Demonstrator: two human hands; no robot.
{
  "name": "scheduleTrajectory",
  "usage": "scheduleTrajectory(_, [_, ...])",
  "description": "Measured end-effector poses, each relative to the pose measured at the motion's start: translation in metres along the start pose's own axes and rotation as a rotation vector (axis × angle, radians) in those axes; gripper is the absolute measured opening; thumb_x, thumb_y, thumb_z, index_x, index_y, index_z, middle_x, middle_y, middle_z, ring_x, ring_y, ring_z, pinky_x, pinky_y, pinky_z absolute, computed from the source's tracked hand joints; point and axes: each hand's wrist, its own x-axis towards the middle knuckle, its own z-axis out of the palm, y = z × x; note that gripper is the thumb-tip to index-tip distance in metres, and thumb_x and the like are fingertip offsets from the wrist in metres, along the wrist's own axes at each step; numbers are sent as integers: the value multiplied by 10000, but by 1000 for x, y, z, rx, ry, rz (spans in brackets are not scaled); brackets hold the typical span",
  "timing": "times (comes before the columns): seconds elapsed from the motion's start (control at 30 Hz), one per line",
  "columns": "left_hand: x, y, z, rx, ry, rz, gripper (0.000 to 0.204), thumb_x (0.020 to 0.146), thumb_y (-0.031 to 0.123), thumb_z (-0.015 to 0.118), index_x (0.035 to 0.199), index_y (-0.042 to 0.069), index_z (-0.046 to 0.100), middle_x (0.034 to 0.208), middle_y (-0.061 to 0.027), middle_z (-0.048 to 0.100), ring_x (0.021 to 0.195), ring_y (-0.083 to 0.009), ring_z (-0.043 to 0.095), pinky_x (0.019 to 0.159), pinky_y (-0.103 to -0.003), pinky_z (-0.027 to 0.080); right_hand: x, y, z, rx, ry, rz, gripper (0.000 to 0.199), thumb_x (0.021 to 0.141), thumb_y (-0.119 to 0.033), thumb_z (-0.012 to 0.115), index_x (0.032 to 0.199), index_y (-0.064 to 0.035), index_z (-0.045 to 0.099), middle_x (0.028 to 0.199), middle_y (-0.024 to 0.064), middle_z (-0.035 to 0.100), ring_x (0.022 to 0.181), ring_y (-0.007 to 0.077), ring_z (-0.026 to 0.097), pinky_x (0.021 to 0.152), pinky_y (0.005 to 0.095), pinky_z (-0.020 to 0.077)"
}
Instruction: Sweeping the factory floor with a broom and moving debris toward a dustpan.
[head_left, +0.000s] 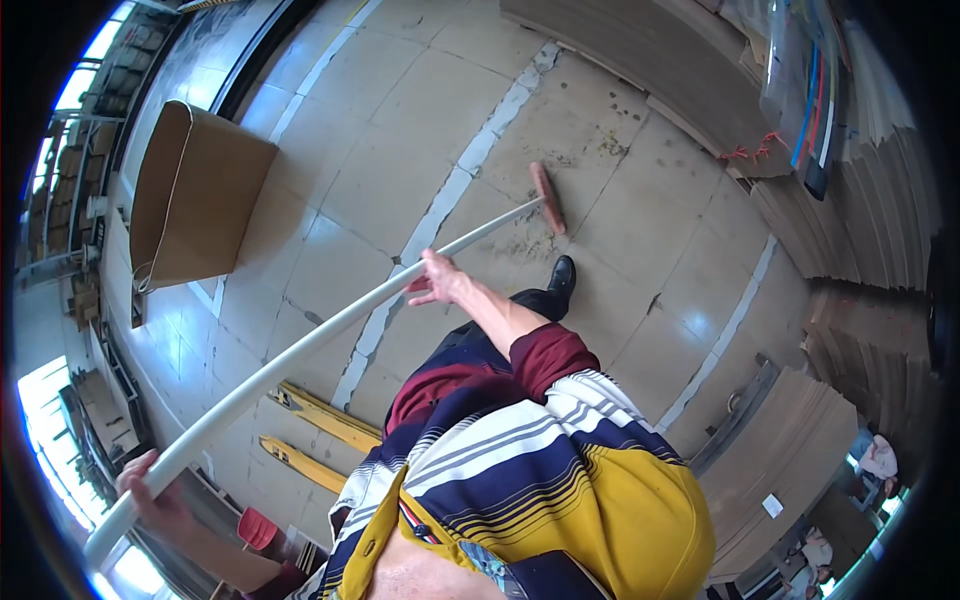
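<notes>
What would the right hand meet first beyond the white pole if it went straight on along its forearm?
Past the white pole, the right hand would probably meet the large brown cardboard box toward the upper left, though depth is unclear and it might pass above it.

At eight o'clock, the pole [290, 366] covers part of your left hand [163, 508]; your shirt [520, 450] hides one end of the yellow forks [325, 417]. Debris [610, 143] at one o'clock and people [880, 457] at four o'clock are too small to make out.
</notes>
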Motion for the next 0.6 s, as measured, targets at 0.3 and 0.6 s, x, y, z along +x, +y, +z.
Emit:
scheduleTrajectory(0.3, [35, -10, -6, -978, -239, 132, 160, 778, 141, 519, 762, -12, 477, 704, -78, 388, 702, -176, 423, 710, -268, 360, -66, 23, -5, 66, -44, -30, 345, 902, -360, 408, 864, -44, 541, 791, 118, 585, 714, 234, 580, 703, 492, 516])
scheduleTrajectory(0.6, [32, -26, 6, 255, -331, 569, 268, 807, 168, 497, 901, -74, 563, 836, -159, 539, 827, -267, 524, 816, -347, 405, -1, 31, -12, 58, -156, 112, 390, 867, -320, 323, 893, -5, 550, 797, 123, 564, 752, 223, 588, 727, 495, 512])
